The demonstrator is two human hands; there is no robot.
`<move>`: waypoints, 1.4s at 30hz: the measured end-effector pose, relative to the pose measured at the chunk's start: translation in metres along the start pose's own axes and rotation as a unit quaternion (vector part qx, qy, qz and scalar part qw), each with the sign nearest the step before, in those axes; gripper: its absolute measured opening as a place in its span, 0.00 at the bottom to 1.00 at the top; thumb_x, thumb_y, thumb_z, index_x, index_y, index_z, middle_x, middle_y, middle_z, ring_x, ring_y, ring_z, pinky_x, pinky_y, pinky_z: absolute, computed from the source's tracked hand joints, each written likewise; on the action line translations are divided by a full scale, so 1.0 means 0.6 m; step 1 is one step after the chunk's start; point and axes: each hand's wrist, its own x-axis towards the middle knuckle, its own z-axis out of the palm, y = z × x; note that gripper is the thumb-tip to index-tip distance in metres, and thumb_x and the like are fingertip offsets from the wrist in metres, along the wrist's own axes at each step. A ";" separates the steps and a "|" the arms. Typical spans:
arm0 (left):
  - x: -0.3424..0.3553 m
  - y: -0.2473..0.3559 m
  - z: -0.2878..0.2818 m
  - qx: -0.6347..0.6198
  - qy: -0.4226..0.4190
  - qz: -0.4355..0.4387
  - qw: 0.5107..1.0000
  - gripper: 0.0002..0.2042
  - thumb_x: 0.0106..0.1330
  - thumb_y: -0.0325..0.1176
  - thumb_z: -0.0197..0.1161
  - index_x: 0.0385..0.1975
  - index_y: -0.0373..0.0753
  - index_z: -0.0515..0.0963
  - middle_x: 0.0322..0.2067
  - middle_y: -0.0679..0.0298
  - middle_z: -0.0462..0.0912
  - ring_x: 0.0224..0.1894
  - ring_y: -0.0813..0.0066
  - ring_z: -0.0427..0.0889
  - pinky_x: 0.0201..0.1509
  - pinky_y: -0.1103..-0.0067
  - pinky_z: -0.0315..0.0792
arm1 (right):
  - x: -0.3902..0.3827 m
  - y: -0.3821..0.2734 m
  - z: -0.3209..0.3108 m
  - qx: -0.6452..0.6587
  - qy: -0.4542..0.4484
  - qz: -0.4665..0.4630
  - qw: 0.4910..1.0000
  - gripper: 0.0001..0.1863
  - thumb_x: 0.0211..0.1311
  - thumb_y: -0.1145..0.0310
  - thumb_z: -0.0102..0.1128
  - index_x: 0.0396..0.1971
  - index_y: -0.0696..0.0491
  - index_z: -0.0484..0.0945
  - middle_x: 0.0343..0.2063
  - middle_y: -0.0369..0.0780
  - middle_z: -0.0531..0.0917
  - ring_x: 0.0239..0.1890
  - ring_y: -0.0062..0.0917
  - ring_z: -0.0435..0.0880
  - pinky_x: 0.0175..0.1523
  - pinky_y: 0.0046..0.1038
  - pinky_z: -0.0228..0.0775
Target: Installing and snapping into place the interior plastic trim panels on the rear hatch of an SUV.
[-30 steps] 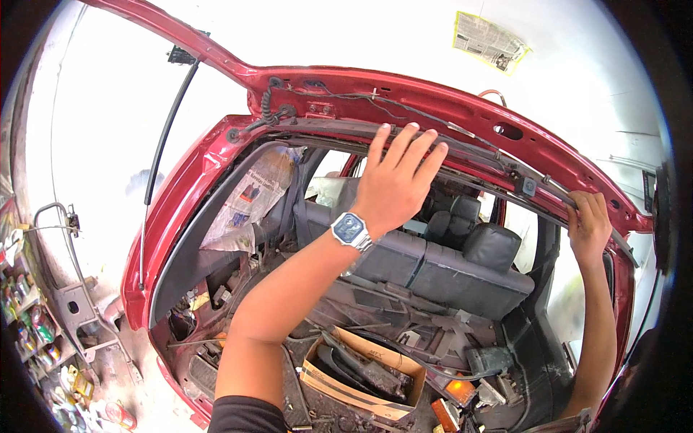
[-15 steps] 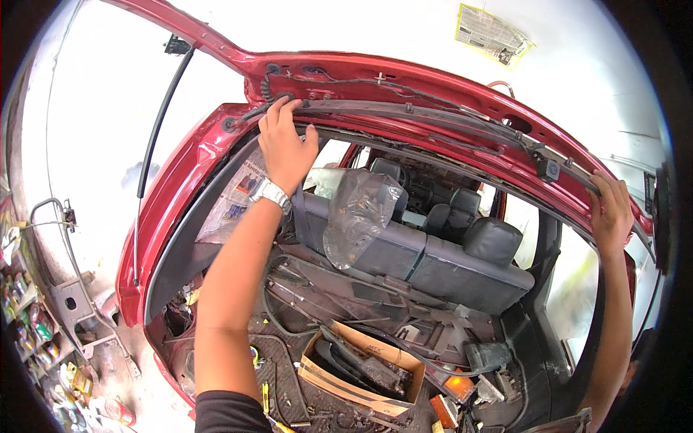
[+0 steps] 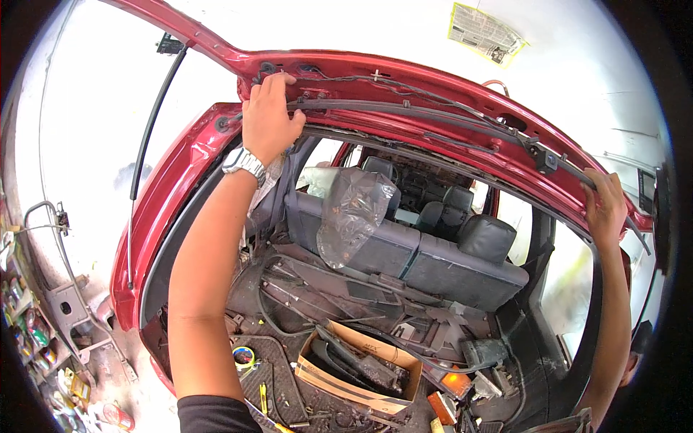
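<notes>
My left hand (image 3: 271, 119), wearing a silver watch, has its fingers bent over the left end of a long dark trim strip (image 3: 404, 108), near the cable grommets on the raised red tailgate (image 3: 348, 67). My right hand (image 3: 603, 209) grips the strip's right part, with fingers wrapped round it. The strip runs beneath the tailgate's wiring and carries a small black box (image 3: 546, 160).
A cardboard box (image 3: 393, 400) of dark parts, tools (image 3: 263, 397) and loose panels lie in the cargo area. Beyond are rear seats (image 3: 462, 274) with a clear plastic sheet (image 3: 346, 209). At left stand a gas strut (image 3: 155, 123), a metal frame and shelves with cans (image 3: 40, 328).
My left hand has moved left along the strip toward the tailgate's upper left corner. My right hand has shifted a little right and down, then slightly left, still holding the strip.
</notes>
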 end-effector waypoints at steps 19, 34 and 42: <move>0.085 0.117 0.018 -0.142 0.028 0.146 0.979 0.11 0.63 0.38 0.74 0.43 0.45 0.87 0.36 0.64 0.91 0.36 0.65 0.87 0.43 0.70 0.78 | -0.041 -0.019 0.030 0.008 0.002 0.012 1.000 0.15 0.52 0.82 0.71 0.41 0.54 0.84 0.40 0.38 0.88 0.37 0.34 0.82 0.43 0.33 0.77; 0.050 0.105 -0.003 -0.335 -0.050 0.090 0.937 0.09 0.64 0.26 0.73 0.44 0.37 0.87 0.41 0.62 0.91 0.41 0.76 0.89 0.48 0.78 0.81 | -0.062 -0.056 0.030 0.003 0.028 0.001 1.000 0.16 0.51 0.82 0.72 0.41 0.55 0.84 0.43 0.39 0.89 0.38 0.33 0.82 0.44 0.32 0.77; 0.029 0.107 0.010 -0.377 0.033 0.106 0.919 0.06 0.60 0.22 0.75 0.35 0.34 0.86 0.38 0.61 0.91 0.43 0.76 0.88 0.47 0.79 0.81 | -0.069 -0.059 0.033 0.009 0.029 -0.006 1.000 0.17 0.50 0.82 0.72 0.42 0.55 0.84 0.43 0.40 0.89 0.38 0.34 0.83 0.45 0.32 0.77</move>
